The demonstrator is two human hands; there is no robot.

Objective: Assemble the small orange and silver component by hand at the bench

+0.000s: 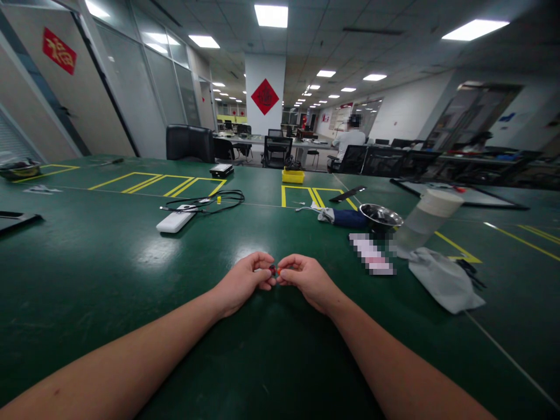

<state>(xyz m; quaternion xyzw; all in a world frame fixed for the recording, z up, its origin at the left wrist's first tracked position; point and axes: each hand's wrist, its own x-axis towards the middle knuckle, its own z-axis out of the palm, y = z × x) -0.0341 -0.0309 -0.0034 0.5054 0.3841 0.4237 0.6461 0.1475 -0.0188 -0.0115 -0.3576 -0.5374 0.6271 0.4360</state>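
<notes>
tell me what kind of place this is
Probably an open-plan office used as a workshop: a green worktable marked with yellow tape boxes, rows of desks with office chairs, and ceiling light panels.

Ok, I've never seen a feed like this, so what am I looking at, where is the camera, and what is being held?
One camera, worn on a person's head, looks forward and down. There is no machine: the left hand and right hand are bare and meet over a green table, pinching a tiny red piece between the fingertips; it is too small to identify. On the table lie a white remote-like device, a black cable, a metal bowl, a clear cup and a grey cloth. Another person sits far behind.
</notes>
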